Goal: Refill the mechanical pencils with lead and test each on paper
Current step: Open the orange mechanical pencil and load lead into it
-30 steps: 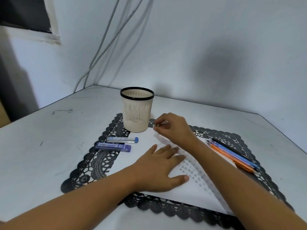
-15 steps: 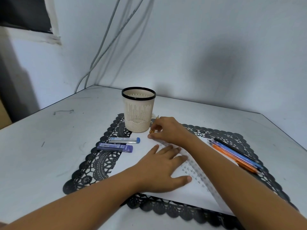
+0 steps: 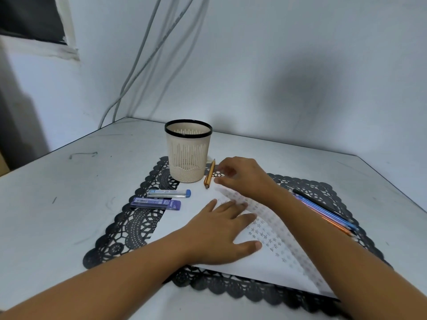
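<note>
The orange pencil (image 3: pixel 209 173) lies loose at the far corner of the paper (image 3: pixel 265 262), just right of the cup (image 3: pixel 188 153) and slanting toward it. It looks round, so a careless brush from the fingers could roll it against the cup or off onto the mat (image 3: pixel 129 227). A hard test stroke could also snap fresh lead.

The right hand (image 3: pixel 242 176) hovers just right of that pencil. Its fingers are blurred and loosely bent, and as far as I can see they hold nothing and don't touch it. The left hand (image 3: pixel 221 232) lies flat and spread on the paper, pinning it.

Two lead tubes (image 3: pixel 169 193) sit to the left, well apart from either hand. The other pencils (image 3: pixel 323 211) lie in a row at the right, beyond the right forearm.
</note>
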The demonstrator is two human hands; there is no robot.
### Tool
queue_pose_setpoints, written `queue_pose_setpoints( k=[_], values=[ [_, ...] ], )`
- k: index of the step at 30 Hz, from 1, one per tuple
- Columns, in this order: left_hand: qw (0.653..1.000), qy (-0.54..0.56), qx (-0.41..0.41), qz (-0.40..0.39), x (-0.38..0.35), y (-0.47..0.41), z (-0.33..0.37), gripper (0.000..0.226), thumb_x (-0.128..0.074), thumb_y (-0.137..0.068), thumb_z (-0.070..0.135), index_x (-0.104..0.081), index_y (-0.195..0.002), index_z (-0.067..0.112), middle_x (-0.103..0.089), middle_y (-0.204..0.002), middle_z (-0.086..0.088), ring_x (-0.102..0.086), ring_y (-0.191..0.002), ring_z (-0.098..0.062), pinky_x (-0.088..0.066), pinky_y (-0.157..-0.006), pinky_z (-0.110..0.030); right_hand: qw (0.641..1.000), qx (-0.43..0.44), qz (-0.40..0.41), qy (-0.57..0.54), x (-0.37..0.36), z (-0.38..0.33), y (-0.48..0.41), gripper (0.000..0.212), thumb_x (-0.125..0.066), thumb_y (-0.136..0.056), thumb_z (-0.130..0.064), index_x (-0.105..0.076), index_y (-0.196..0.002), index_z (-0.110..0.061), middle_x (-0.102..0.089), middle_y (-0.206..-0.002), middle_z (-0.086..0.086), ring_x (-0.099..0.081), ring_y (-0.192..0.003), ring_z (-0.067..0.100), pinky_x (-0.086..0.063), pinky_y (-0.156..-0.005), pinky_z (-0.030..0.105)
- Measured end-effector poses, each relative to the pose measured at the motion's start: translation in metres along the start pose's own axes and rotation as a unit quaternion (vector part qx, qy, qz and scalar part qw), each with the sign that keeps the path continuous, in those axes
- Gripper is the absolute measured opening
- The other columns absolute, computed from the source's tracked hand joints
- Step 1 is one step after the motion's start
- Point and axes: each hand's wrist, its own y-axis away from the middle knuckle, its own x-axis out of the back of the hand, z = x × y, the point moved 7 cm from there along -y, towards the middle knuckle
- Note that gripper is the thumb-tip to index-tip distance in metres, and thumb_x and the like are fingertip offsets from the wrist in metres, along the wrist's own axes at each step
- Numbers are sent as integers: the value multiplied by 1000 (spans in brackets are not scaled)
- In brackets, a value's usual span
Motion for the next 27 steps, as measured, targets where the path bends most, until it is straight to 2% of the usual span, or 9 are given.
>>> queue_pose_setpoints(
  k=[2, 4, 7, 9, 11, 13, 19, 23, 27],
  values=[
    [1000, 1, 1, -3, 0, 0, 1, 65, -24, -89, 64, -12, -145, 34, -4, -156, 6, 3, -142, -9, 5, -116, -38, 999, -9, 24, 26, 16, 9, 17, 26, -62, -86, -29, -63, -108, -15, -64, -100, 2, -59, -86, 14, -52, -80, 28],
    [1000, 2, 3, -6, 0, 0, 0, 65, -23, -88, 65, -12, -145, 36, -3, -156, 7, 3, -142, -8, 6, -116, -37, 996, -26, 44, 68, 31, 25, 37, 21, -59, -88, -25, -65, -105, -14, -65, -96, 3, -58, -81, 12, -49, -75, 22],
    [1000, 3, 5, -9, 1, 0, -1, 64, -24, -88, 66, -11, -144, 38, -3, -156, 9, 3, -142, -7, 5, -115, -36, 988, -71, 62, 124, 49, 55, 67, 18, -55, -91, -19, -67, -101, -11, -66, -95, 5, -54, -73, 10, -33, -61, 7],
    [1000, 2, 5, -12, 1, 0, 0, 64, -23, -87, 66, -11, -144, 39, -2, -156, 11, 3, -142, -6, 5, -115, -35, 978, -116, 75, 155, 61, 75, 88, 18, -55, -91, -21, -69, -100, -11, -66, -90, 5, -53, -71, 13, -30, -57, 10],
    [1000, 2, 7, -14, 1, 2, -1, 64, -23, -87, 66, -10, -144, 39, -1, -156, 11, 4, -142, -5, 5, -115, -35, 969, -149, 82, 181, 68, 89, 102, 19, -56, -90, -25, -69, -98, -13, -64, -86, 4, -53, -70, 15, -32, -57, 19],
    [1000, 1, 6, -13, 2, 2, 1, 63, -23, -88, 65, -10, -144, 39, -1, -156, 12, 4, -142, -5, 5, -115, -34, 961, -178, 75, 199, 73, 98, 115, 18, -55, -91, -25, -68, -98, -15, -64, -89, 3, -52, -73, 15, -34, -60, 22],
    [1000, 4, 5, -14, 2, 2, 1, 62, -23, -88, 65, -9, -143, 40, 0, -155, 13, 5, -141, -4, 6, -115, -32, 957, -214, 26, 194, 68, 106, 121, 19, -53, -92, -27, -65, -104, -19, -65, -101, 0, -52, -79, 11, -36, -67, 20],
    [1000, 4, 5, -19, 0, 1, 2, 62, -23, -87, 65, -9, -143, 41, 0, -155, 13, 4, -141, -4, 6, -115, -32, 955, -236, 8, 179, 61, 112, 122, 19, -55, -90, -28, -64, -106, -20, -65, -103, -1, -54, -84, 11, -42, -72, 22],
    [1000, 8, 2, -14, 1, 1, 2, 61, -24, -88, 64, -12, -143, 41, -2, -155, 13, 3, -141, -4, 5, -116, -33, 953, -238, 13, 186, 58, 115, 120, 19, -54, -90, -26, -65, -104, -20, -65, -100, -2, -52, -80, 9, -42, -71, 21]
  ],
)
